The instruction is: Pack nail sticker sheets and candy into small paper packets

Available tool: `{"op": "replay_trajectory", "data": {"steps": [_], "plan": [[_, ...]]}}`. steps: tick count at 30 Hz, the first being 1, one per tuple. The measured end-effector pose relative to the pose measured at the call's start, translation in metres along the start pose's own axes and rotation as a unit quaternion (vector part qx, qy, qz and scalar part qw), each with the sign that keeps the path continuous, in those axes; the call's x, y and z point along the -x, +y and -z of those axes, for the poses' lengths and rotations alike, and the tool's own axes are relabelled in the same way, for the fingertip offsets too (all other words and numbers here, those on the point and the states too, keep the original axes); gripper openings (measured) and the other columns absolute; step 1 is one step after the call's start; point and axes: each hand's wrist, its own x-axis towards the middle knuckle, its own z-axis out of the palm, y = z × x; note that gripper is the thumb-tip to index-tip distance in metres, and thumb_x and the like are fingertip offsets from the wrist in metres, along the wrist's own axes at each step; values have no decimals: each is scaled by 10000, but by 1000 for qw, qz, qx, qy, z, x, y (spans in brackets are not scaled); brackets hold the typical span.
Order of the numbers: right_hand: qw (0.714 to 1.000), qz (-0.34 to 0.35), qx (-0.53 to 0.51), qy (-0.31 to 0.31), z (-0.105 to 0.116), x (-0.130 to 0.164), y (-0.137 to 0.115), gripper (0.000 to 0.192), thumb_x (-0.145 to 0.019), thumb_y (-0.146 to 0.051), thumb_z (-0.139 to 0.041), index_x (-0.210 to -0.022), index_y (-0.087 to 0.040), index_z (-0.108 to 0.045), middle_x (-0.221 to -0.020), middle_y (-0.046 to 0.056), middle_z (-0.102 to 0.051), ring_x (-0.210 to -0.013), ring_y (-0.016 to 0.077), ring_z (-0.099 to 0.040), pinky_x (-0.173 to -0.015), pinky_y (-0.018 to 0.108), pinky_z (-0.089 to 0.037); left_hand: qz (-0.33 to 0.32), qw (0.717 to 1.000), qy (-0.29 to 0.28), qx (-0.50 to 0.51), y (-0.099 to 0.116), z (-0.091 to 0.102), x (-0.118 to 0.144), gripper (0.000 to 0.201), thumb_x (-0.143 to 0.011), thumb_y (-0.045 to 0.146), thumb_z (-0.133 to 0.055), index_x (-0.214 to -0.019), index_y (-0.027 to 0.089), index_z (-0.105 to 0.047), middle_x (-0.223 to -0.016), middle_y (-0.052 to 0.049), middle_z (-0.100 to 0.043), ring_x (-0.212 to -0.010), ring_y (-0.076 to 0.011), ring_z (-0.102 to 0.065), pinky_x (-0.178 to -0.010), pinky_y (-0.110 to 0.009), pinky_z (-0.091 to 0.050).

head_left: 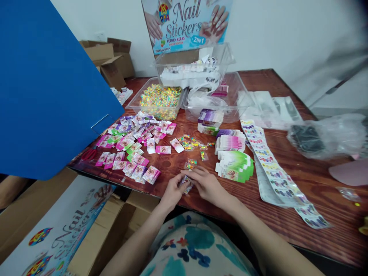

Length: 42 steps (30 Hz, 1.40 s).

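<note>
At the table's front edge, my left hand [174, 188] and my right hand [207, 183] meet around a small whitish, purple-tinged printed piece [186, 184]. Fingers of both hands press on it and cover much of it; whether it is a little box or a folded sticker strip I cannot tell. Just beyond my fingertips lies a small clear sachet of coloured candies [191, 163]. More candy sachets [188, 143] lie farther up. To the right of my right hand are fanned stacks of flat little cartons, green [235, 165], pink [230, 142] and purple [211, 117].
A spread of small printed boxes [135, 153] covers the left side. Behind stand a tub of candies [161, 97] and a clear bin of sticker sheets [192, 73]. A long sticker strip [268, 165] trails down the right. A blue panel [54, 92] blocks the left.
</note>
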Motion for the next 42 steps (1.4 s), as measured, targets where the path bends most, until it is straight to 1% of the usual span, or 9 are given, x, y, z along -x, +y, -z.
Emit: {"op": "replay_trajectory", "data": {"steps": [7, 10, 15, 18, 22, 28, 31, 34, 42], "plan": [[937, -149, -203, 241, -4, -1, 4, 309, -835, -323, -669, -1133, -247, -640, -920, 42, -655, -824, 188, -626, -795, 346, -517, 7, 991, 42, 126, 8, -1, 4, 528, -741, 387, -753, -1181, 184, -543, -1005, -60, -646, -775, -131, -589, -603, -216, -502], [886, -218, -367, 182, -12, -2, 3, 373, -775, -404, -724, -1103, -241, -654, -864, 22, -648, -765, 166, -598, -706, 304, -511, -33, 991, 41, 119, 10, -5, 5, 449, -790, 352, -716, -1146, 213, -480, -979, -36, -645, -760, -111, -579, -573, -176, -451], [744, -332, -568, 113, -19, -5, 1, 412, -670, -378, -818, -1027, -223, -684, -752, -24, -621, -575, 79, -519, -535, 207, -443, -86, 995, 15, 52, 9, -9, 10, 368, -879, 350, -610, -1166, 248, -404, -1077, -38, -608, -824, -120, -577, -630, -199, -465], [713, -350, -601, 85, -17, -5, 2, 358, -623, -321, -851, -921, -194, -699, -711, -35, -615, -553, 62, -516, -534, 194, -444, -111, 994, 6, 9, 6, -8, 14, 298, -911, 357, -560, -1151, 235, -431, -1125, -46, -568, -940, -139, -562, -746, -230, -481], [744, -326, -579, 74, -15, -3, 3, 300, -640, -338, -839, -850, -178, -696, -712, -30, -625, -565, 70, -537, -518, 188, -450, -101, 995, -21, -5, 6, -8, 18, 232, -927, 384, -524, -1068, 218, -443, -986, -22, -552, -861, -135, -564, -734, -247, -483], [900, -196, -380, 87, -4, 1, 0, 267, -803, -428, -701, -937, -199, -729, -774, 15, -660, -681, 136, -599, -628, 264, -517, -86, 995, -41, -25, 11, -7, 18, 223, -936, 413, -493, -1025, 230, -402, -982, -15, -519, -817, -124, -540, -687, -234, -464], [950, -120, -275, 90, 2, 2, -3, 252, -870, -415, -636, -962, -207, -746, -894, 64, -696, -830, 180, -639, -769, 321, -520, -106, 993, -6, -52, 11, -6, 17, 240, -936, 402, -497, -1063, 236, -380, -968, -11, -510, -839, -125, -519, -730, -238, -450], [950, -131, -268, 93, 3, 1, -3, 245, -844, -417, -668, -925, -202, -754, -892, 68, -710, -823, 184, -655, -771, 325, -522, -112, 992, 24, -59, 11, -7, 17, 260, -935, 388, -502, -1080, 239, -344, -966, -8, -522, -897, -132, -526, -815, -257, -431], [873, -256, -405, 93, 2, 1, 1, 266, -710, -411, -777, -871, -200, -756, -843, 31, -749, -753, 169, -672, -757, 318, -541, -102, 992, 11, -68, 22, -12, 22, 274, -927, 388, -513, -1065, 228, -338, -989, -30, -577, -962, -153, -559, -872, -286, -416]]}}
